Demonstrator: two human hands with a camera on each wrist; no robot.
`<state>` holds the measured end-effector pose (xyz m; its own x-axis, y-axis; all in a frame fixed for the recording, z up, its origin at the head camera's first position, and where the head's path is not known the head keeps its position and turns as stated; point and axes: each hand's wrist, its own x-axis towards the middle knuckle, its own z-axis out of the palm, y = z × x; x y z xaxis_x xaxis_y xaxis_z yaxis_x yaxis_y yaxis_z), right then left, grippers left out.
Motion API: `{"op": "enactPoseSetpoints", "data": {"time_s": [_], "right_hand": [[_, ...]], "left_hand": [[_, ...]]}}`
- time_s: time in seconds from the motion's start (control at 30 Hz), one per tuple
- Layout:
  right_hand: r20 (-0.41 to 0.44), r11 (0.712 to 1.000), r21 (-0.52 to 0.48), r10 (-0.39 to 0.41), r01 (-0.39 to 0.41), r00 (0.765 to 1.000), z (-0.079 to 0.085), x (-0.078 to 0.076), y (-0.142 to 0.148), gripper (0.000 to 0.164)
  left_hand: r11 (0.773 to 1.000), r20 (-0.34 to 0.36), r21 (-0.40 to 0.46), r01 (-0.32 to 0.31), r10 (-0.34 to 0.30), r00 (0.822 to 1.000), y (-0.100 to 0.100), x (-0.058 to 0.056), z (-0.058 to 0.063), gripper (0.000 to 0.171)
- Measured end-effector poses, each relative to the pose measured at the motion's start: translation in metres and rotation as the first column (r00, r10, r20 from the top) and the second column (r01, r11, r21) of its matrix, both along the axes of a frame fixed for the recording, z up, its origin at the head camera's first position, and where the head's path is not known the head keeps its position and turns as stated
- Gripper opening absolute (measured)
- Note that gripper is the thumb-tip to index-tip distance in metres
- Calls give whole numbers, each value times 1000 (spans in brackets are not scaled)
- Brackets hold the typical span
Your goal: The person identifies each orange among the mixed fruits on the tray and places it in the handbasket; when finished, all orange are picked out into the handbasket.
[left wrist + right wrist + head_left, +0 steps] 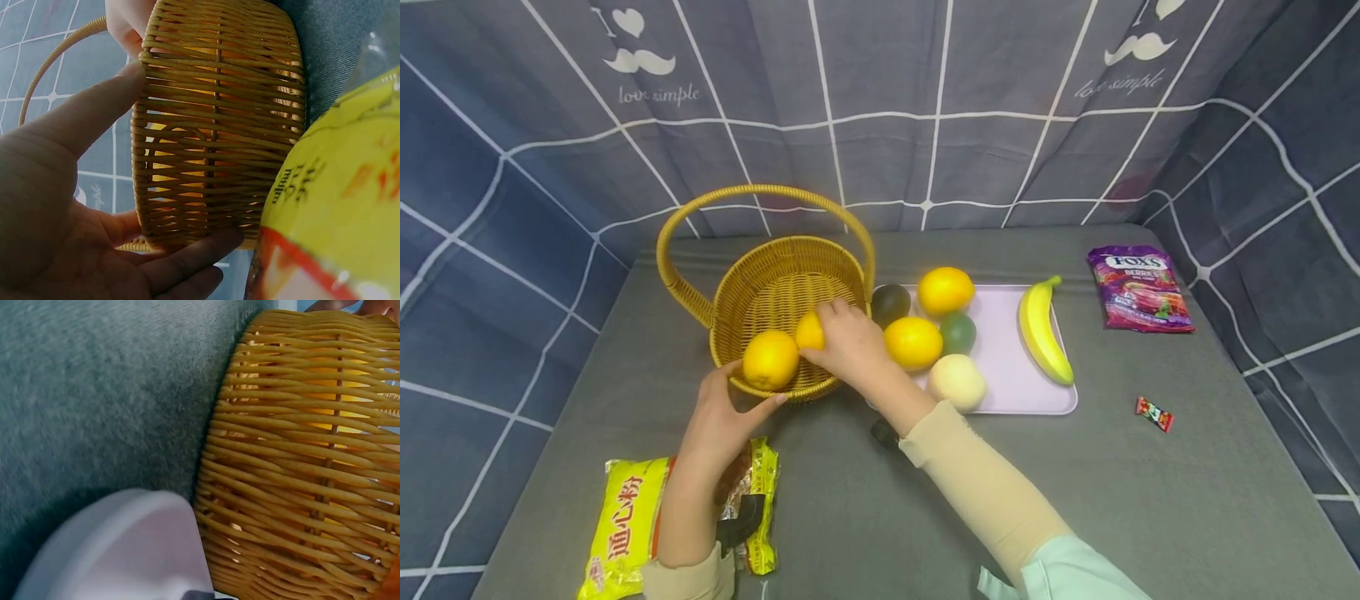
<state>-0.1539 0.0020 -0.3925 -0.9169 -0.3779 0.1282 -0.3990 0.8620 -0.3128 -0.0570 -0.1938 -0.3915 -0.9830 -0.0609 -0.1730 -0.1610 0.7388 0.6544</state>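
A wicker basket (793, 254) with a tall arched handle stands left of centre. At its front left rim my left hand (718, 421) grips it, and the left wrist view shows the thumb (106, 103) on the rim with the fingers along the woven side. One orange (771, 360) lies inside, against the front wall. My right hand (853, 346) reaches over the right rim and holds a second orange (810, 332) in the basket, partly covered by the fingers. In the right wrist view the basket's weave (294, 456) hides most of the fruit.
Right of the basket, a lilac tray (1000, 333) carries a banana (1042, 332), two yellow-orange fruits, two dark green fruits and a pale round fruit (957, 382). A purple candy bag (1138, 288) and small wrapped candy (1154, 414) lie farther right. Yellow food packages (628, 521) lie around the left forearm.
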Motion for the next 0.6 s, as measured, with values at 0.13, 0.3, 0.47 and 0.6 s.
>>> {"op": "enactPoseSetpoints", "data": {"time_s": [0.13, 0.3, 0.47, 0.6], "right_hand": [[4, 1000, -9, -1, 1, 1000, -2, 0, 0, 65], [5, 1000, -5, 4, -4, 1000, -2, 1, 1, 65], [1, 1000, -6, 6, -6, 1000, -1, 2, 2, 67], [4, 1000, -25, 11, -11, 1000, 0, 4, 3, 67]], "left_hand": [[1000, -4, 0, 0, 0, 1000, 0, 0, 0, 105], [1000, -9, 7, 3, -3, 1000, 1, 0, 0, 105], [1000, -3, 6, 0, 0, 1000, 1, 0, 0, 106], [1000, 14, -1, -3, 3, 1000, 1, 0, 1, 107]]}}
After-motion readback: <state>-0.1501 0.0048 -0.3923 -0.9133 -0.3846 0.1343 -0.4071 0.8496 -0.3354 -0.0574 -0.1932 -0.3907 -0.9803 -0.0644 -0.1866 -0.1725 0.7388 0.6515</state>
